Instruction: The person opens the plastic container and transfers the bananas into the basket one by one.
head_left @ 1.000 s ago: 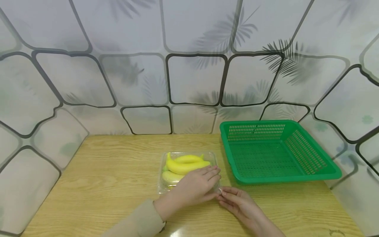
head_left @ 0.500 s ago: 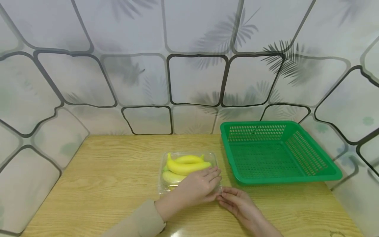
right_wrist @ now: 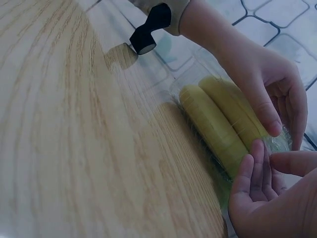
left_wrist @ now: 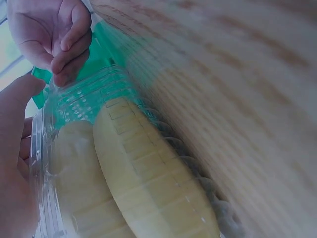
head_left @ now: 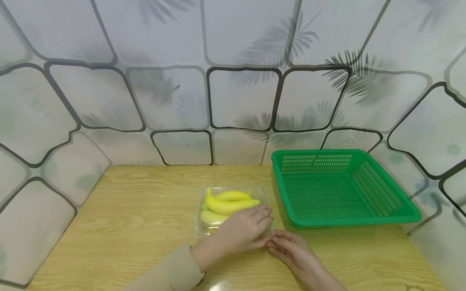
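Observation:
On the wooden table, a clear plastic clamshell box [head_left: 198,231] holds several yellow bananas [head_left: 226,207], seen through its lid in the head view. My left hand [head_left: 244,227] rests across the lid's right part, fingers extended together, covering part of the fruit. At the box's near right corner, my right hand [head_left: 293,251] pinches the plastic edge between thumb and fingers. The right wrist view has the right hand [right_wrist: 277,198] at that corner, close below the left thumb. Through the clear side wall, two bananas [left_wrist: 148,173] appear side by side in the left wrist view.
A green plastic basket [head_left: 336,198] with slotted sides stands to the right of the box, near the back of the table [head_left: 120,226]. A patterned wall covering [head_left: 240,97] rises behind the table and along both sides.
Both hands stay at the same places on the box. At the right-hand fingertips, the corner's clear edge showed a little more one second ago; the head view has shifted very slightly.

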A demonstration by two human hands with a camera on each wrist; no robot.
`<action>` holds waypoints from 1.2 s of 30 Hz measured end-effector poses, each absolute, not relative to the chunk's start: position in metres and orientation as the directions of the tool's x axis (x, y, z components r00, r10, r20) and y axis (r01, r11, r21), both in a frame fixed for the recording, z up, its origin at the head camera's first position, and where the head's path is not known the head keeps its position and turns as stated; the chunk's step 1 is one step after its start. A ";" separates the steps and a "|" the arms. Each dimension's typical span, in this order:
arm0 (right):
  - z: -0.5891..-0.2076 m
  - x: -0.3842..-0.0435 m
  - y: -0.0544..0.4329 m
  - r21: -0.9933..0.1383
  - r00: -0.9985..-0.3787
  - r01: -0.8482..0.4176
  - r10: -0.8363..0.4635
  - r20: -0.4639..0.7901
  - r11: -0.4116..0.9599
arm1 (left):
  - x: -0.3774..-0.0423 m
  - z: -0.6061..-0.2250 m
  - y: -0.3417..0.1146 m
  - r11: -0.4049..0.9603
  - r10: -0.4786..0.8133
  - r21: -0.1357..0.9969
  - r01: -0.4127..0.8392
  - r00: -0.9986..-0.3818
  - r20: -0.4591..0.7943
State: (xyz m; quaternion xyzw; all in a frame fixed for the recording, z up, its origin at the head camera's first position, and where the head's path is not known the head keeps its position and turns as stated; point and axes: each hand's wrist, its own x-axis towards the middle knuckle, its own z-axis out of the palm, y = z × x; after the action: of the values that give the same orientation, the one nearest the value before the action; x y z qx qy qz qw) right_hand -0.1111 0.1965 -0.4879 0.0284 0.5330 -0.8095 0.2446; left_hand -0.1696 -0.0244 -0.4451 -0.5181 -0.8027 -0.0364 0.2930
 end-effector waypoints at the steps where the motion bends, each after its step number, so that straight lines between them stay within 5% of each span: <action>1: -0.488 -0.111 0.197 -0.848 -0.879 0.426 -0.367 -0.305 -0.314 | -0.170 -0.446 -0.024 0.458 0.812 -0.248 0.853 -0.288 0.508; 36: -0.487 -0.106 0.195 -0.831 -0.868 0.465 -0.345 -0.358 -0.306 | -0.168 -0.430 -0.033 0.426 0.888 -0.352 0.834 -0.311 0.338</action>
State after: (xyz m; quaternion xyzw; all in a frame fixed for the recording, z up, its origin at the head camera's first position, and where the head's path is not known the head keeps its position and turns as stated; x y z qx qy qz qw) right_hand -0.1064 0.1954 -0.4875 0.0560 0.5329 -0.8061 0.2512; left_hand -0.1677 -0.0334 -0.4298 -0.5328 -0.8078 0.0556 0.2458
